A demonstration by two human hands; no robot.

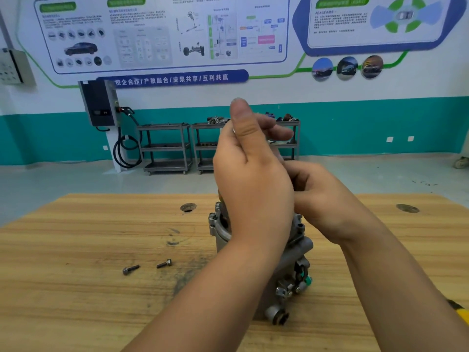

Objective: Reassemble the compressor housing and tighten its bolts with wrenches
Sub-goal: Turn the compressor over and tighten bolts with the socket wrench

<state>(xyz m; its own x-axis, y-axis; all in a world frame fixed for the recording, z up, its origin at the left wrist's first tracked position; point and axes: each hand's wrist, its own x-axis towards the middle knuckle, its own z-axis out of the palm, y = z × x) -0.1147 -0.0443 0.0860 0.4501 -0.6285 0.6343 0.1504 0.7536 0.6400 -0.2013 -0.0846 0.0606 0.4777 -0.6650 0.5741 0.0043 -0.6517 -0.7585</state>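
Note:
The grey metal compressor [295,260] stands upright on the wooden table [76,250], mostly hidden behind my forearms. My left hand [251,174] is raised above its top, thumb pointing up and fingers reaching right. A small metallic glint shows by the thumb, and I cannot make out what it is. My right hand [322,199] is curled with its fingertips tucked behind the left palm, so whatever it may hold is hidden. Two loose dark bolts, one [130,270] and another [164,263], lie on the table left of the compressor.
A yellow-and-black tool handle [459,311] pokes in at the table's right edge. The tabletop has two round holes [188,207] [407,208] and dark grease smears. Metal carts [166,148] and a wall charger [100,102] stand by the far wall.

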